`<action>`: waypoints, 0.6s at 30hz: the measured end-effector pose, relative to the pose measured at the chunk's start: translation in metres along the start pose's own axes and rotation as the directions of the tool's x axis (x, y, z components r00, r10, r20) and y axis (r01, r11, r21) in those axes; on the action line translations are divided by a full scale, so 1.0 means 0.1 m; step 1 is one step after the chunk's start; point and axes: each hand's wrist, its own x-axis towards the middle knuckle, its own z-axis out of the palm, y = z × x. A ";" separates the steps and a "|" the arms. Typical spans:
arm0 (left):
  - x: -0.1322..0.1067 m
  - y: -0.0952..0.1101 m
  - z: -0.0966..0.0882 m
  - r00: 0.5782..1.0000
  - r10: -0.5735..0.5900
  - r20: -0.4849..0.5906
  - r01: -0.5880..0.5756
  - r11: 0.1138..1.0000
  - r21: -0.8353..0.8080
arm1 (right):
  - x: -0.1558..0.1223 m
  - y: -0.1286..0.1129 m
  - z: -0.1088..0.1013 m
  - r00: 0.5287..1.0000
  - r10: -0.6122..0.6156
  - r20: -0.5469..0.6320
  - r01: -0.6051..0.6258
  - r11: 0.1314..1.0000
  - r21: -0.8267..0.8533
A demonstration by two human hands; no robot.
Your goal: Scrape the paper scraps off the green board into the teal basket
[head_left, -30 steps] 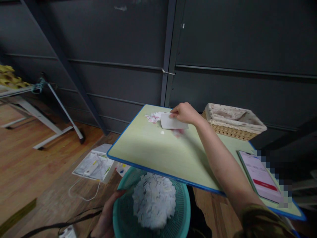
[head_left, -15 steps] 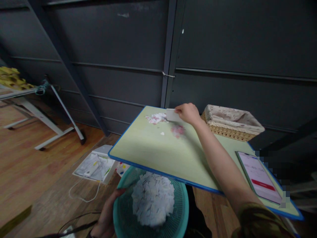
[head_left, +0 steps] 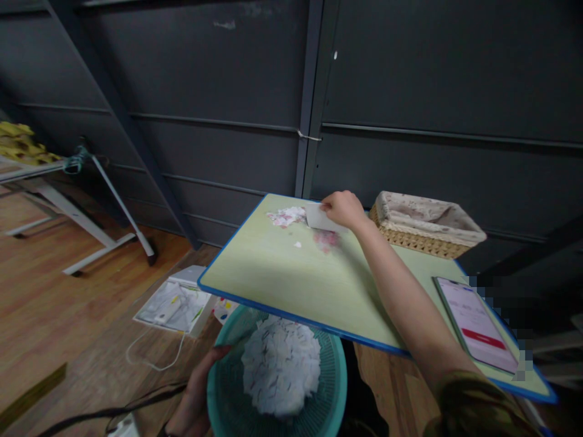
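Note:
My right hand (head_left: 345, 209) pinches a flat white card (head_left: 317, 217) over the far part of a pale green table (head_left: 273, 273) with a blue edge. Just left of the card lies a small heap of torn white and pinkish paper scraps (head_left: 286, 216). One loose scrap (head_left: 297, 244) sits nearer to me. Below the near table edge, my left hand (head_left: 200, 388) grips the left rim of a teal plastic basket (head_left: 336, 370). A mound of white paper scraps (head_left: 282, 367) fills its middle.
A lined wicker basket (head_left: 423, 227) stands at the table's back right. A phone (head_left: 476, 325) lies at the right edge. On the floor at left are an open white box (head_left: 173, 306) and a cable (head_left: 155, 367). A dark panelled wall (head_left: 228, 158) rises behind.
The white card in my right hand has tilted, showing more of its face and a lower edge nearer the table. My left hand keeps hold of the teal basket.

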 end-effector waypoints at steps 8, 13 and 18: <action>-0.05 0.04 0.05 1.000 0.007 0.003 -0.007 1.000 -0.029 | -0.04 -0.06 -0.15 0.980 -0.174 0.093 0.161 0.978 0.132; -0.03 0.03 0.05 1.000 -0.009 -0.029 0.009 1.000 0.001 | -0.08 -0.04 -0.24 0.958 -0.261 0.115 0.218 0.930 0.297; -0.02 0.04 0.04 0.999 -0.032 0.013 0.033 0.999 -0.024 | -0.09 -0.06 -0.25 0.948 -0.295 0.120 0.235 0.901 0.364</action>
